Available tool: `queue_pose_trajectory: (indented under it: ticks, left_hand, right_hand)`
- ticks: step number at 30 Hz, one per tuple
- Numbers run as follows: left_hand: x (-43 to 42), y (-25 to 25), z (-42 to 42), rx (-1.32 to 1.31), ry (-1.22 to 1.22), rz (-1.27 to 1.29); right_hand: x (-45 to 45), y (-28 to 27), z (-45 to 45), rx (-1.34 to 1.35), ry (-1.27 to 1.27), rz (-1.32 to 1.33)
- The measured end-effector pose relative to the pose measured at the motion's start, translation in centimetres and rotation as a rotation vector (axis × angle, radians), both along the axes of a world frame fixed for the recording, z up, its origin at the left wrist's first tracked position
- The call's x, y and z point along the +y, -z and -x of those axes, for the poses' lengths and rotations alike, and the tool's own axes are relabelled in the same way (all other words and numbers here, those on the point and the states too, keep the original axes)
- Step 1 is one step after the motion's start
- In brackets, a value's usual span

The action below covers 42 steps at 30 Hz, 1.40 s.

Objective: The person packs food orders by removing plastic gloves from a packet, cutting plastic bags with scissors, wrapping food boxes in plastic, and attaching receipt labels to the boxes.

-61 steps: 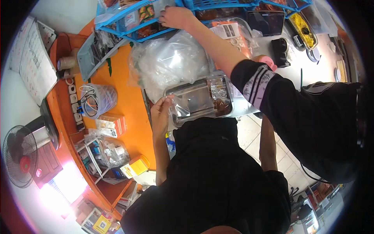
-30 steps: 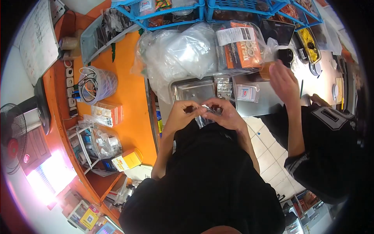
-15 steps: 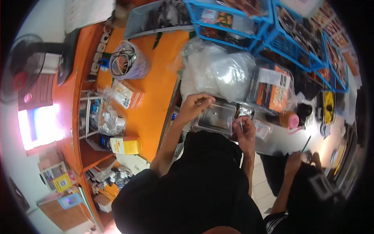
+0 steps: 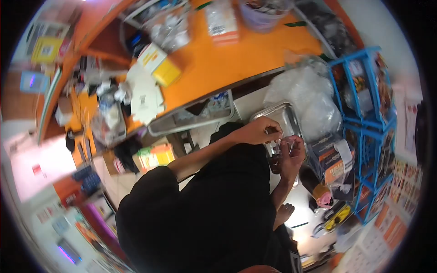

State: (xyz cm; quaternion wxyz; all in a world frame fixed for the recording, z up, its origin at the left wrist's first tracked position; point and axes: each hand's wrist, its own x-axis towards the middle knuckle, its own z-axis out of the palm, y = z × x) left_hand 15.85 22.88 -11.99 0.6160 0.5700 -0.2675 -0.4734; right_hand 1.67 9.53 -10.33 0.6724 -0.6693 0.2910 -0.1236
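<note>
My left hand (image 4: 264, 130) is closed in a pinch, its fingertips close to those of my right hand (image 4: 293, 154). A small clear plastic bag (image 4: 278, 146) shows between the two hands, and both seem to grip its edge. The contents, if any, are too blurred to tell. Behind the hands lies a shiny metal tray (image 4: 293, 113), partly covered by them. A small dark item (image 4: 275, 164) sits just below the fingers; its kind is unclear.
A heap of clear plastic bags (image 4: 307, 98) lies beyond the tray. Blue stacked baskets (image 4: 359, 125), an orange-black packet (image 4: 334, 166) and a pink-capped bottle (image 4: 322, 195) are at the right. An orange desk (image 4: 218, 63) carries a yellow-white box (image 4: 159, 63). Another person's hand (image 4: 284, 214) is nearby.
The view has swung round toward the left. My left hand has come from over the tray to my right hand, and the two now meet at the small bag.
</note>
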Motion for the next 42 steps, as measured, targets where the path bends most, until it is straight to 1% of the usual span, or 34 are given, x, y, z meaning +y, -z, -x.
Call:
queue_pose_trajectory:
  ticks: [1,2,4,8,9,10,11,12,13,14,16,17,18,20,22,24,25,26,27,28,29,30,31,32,33,34,35,36,37,38,39,40,41,42]
  left_hand:
    - [1.5,0.2,0.6,0.014,-0.071,0.039]
    - [2.9,0.5,1.1,0.028,-0.119,0.039]
    - [5.4,0.9,2.1,-0.047,-0.161,0.025]
    - [9.8,0.5,4.8,0.04,-0.364,0.036]
    - [10.8,1.1,5.2,-0.078,-0.374,0.004]
    - [11.7,0.9,5.9,-0.072,-0.379,0.001]
    - [12.6,0.6,6.5,-0.025,-0.418,-0.05]
    - [13.3,0.3,7.1,0.022,-0.451,-0.104]
    - [14.1,1.1,8.1,0.083,-0.481,-0.119]
    - [14.9,1.0,8.8,0.077,-0.467,-0.131]
    - [17.0,0.5,10.5,0.038,-0.591,-0.242]
    - [18.2,0.2,10.9,0.041,-0.607,-0.303]
    - [19.5,0.4,11.1,0.036,-0.579,-0.313]
    - [21.4,1.4,12.2,0.073,-0.623,-0.503]
    - [23.1,4.4,13.0,0.08,-0.615,-0.525]
    - [25.2,8.5,12.6,0.091,-0.585,-0.555]
    - [26.1,11.0,12.1,0.134,-0.615,-0.579]
    - [27.0,13.8,12.0,0.185,-0.638,-0.607]
    - [28.4,18.4,11.5,0.095,-0.61,-0.59]
    - [29.4,23.4,10.3,-0.12,-0.516,-0.576]
    - [30.3,28.4,9.0,-0.353,-0.437,-0.567]
    - [31.2,33.3,7.7,-0.582,-0.384,-0.553]
    - [30.8,37.6,5.4,-0.667,-0.411,-0.472]
    - [30.6,43.2,2.7,-0.863,-0.213,-0.625]
    - [29.7,47.4,0.4,-1.064,0.004,-0.744]
    - [27.6,51.7,-2.5,-0.685,-0.062,-0.83]
    - [25.8,54.7,-4.5,-0.541,-0.155,-0.834]
    - [24.8,58.9,-6.2,-0.584,-0.11,-0.813]
    - [23.9,62.8,-8.1,-0.628,-0.065,-0.79]
    - [23.5,66.9,-9.9,-0.626,-0.07,-0.784]
    - [23.0,71.1,-11.4,-0.723,0.006,-0.798]
    - [22.2,74.0,-12.5,-0.831,0.077,-0.806]
    - [21.2,75.2,-13.6,-0.843,0.067,-0.794]
    - [20.1,75.8,-14.8,-0.861,0.072,-0.843]
  right_hand:
    - [0.8,-0.2,-0.3,0.034,-0.038,-0.057]
    - [1.4,0.2,-0.4,0.05,-0.085,-0.056]
    - [2.3,0.8,-0.3,0.048,-0.208,-0.061]
    - [4.9,-0.5,-1.4,0.103,-0.339,-0.046]
    - [5.5,-1.3,-2.0,0.14,-0.442,0.004]
    - [6.2,-2.0,-2.6,0.176,-0.541,0.053]
    - [6.9,-2.6,-3.0,0.146,-0.614,0.131]
    - [7.4,-2.3,-2.8,0.153,-0.611,0.125]
    - [7.8,-1.8,-2.8,0.19,-0.688,0.052]
    - [8.4,-1.1,-3.0,0.221,-0.76,-0.026]
    - [9.8,0.9,-3.3,0.279,-0.889,-0.194]
    - [10.6,1.9,-3.7,0.302,-0.947,-0.277]
    - [11.6,3.0,-4.0,0.296,-0.921,-0.291]
    - [14.2,5.1,-3.6,0.227,-1.062,-0.264]
    - [16.1,8.7,-2.5,0.215,-0.987,-0.322]
    - [17.6,13.0,-1.5,0.446,-0.896,-0.471]
    - [18.4,15.7,-0.6,0.492,-0.814,-0.361]
    - [18.9,19.1,0.8,0.51,-0.772,-0.386]
    - [19.3,23.3,2.3,0.483,-0.667,-0.34]
    - [19.8,28.1,4.2,0.462,-0.573,-0.292]
    - [21.1,34.5,6.8,0.253,-0.432,-0.122]
    - [21.8,37.8,7.7,0.274,-0.401,-0.131]
    - [22.7,40.8,8.8,0.503,-0.301,-0.009]
    - [23.7,43.6,10.0,0.735,-0.209,0.113]
    - [25.0,46.4,11.2,0.624,-0.089,0.211]
    - [25.6,48.1,12.0,0.639,-0.092,0.211]
    - [26.1,49.0,12.0,0.62,-0.088,0.316]
    - [26.3,49.5,11.3,0.594,-0.08,0.429]
    - [26.6,49.0,9.6,0.621,-0.025,0.391]
    - [27.1,49.4,9.3,0.621,-0.026,0.398]
    - [27.4,50.0,9.4,0.595,-0.008,0.368]
    - [27.6,50.5,9.2,0.559,0.016,0.343]
    - [27.9,50.6,8.8,0.547,0.022,0.356]
    - [28.3,50.5,8.7,0.577,0.031,0.247]
